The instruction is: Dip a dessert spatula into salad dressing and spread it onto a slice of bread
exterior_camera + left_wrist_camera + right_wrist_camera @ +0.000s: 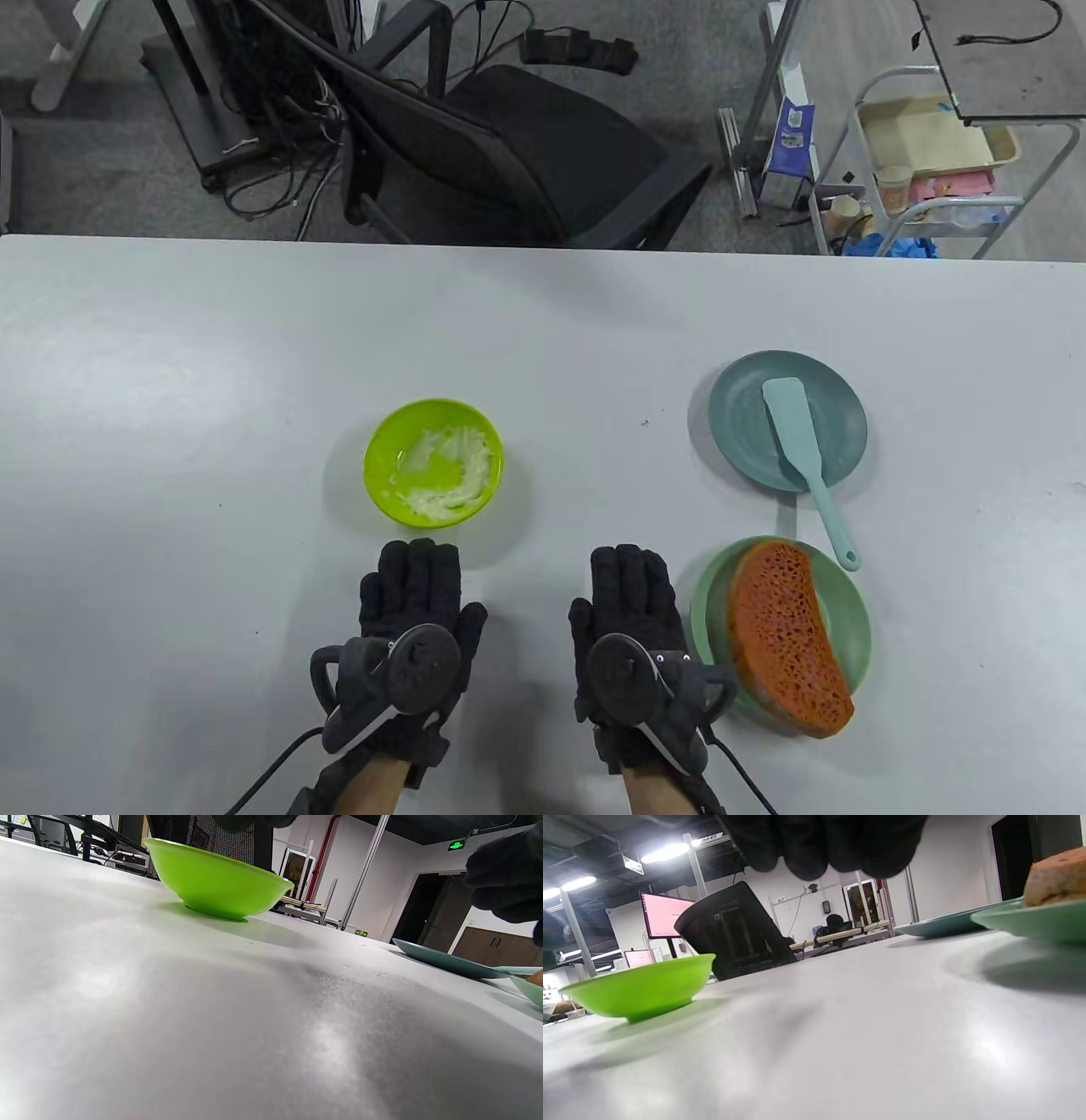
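A lime-green bowl [433, 463] [214, 878] [642, 988] holding white salad dressing [445, 475] sits left of centre. A teal spatula [806, 458] lies with its blade on a blue-grey plate [738, 424] [941, 926], handle pointing toward me. An orange-brown bread slice [785, 638] [1054, 878] rests on a pale green plate [853, 620] [1031, 923] at the front right. My left hand [416, 564] lies flat on the table just in front of the bowl, holding nothing. My right hand [632, 573] lies flat beside the bread plate, also holding nothing.
The grey table [212, 382] runs wide to the left and back. Beyond its far edge stand a black office chair [509, 144] and a metal cart [925, 161].
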`<act>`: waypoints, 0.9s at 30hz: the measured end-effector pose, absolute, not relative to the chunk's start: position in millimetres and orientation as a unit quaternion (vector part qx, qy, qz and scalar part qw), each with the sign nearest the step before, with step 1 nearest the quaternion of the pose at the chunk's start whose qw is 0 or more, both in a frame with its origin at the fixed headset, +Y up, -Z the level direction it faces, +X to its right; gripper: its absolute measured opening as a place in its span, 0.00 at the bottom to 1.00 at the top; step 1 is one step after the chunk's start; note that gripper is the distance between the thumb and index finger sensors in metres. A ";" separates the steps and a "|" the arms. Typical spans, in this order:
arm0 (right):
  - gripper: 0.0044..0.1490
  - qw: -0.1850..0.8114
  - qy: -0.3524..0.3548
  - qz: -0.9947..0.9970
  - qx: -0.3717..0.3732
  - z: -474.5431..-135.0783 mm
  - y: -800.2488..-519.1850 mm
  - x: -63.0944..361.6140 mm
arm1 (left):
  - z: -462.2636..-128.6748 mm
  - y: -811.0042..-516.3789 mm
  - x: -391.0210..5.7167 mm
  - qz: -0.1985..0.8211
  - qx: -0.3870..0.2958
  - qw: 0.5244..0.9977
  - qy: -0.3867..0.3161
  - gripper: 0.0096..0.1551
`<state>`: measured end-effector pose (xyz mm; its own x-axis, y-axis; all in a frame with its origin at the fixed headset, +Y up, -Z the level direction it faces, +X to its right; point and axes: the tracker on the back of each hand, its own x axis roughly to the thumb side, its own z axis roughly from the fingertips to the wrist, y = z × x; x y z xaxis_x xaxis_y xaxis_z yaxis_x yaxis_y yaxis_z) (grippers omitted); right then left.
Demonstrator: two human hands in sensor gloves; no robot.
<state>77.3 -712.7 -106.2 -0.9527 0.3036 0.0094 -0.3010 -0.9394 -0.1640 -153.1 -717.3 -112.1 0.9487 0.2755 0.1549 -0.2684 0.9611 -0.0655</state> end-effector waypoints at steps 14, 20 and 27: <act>0.40 0.144 -0.093 0.985 0.003 -105.3 -710.3 73.6 | -111.4 -717.3 -155.4 0.136 -0.001 0.987 -0.085 0.41; 0.39 0.127 -0.121 0.984 0.007 -107.4 -688.8 74.5 | -111.9 -717.9 -157.4 0.137 -0.003 0.987 -0.083 0.41; 0.39 0.113 -0.144 0.983 -0.017 -118.2 -631.2 99.9 | -111.3 -717.8 -157.7 0.141 -0.002 0.986 -0.086 0.41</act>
<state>99.9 -631.2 -118.2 -0.9740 0.2266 -0.0012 -0.2168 -0.9331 -0.2871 -157.7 -717.8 -111.3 0.9456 0.2783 0.1685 -0.2778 0.9603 -0.0271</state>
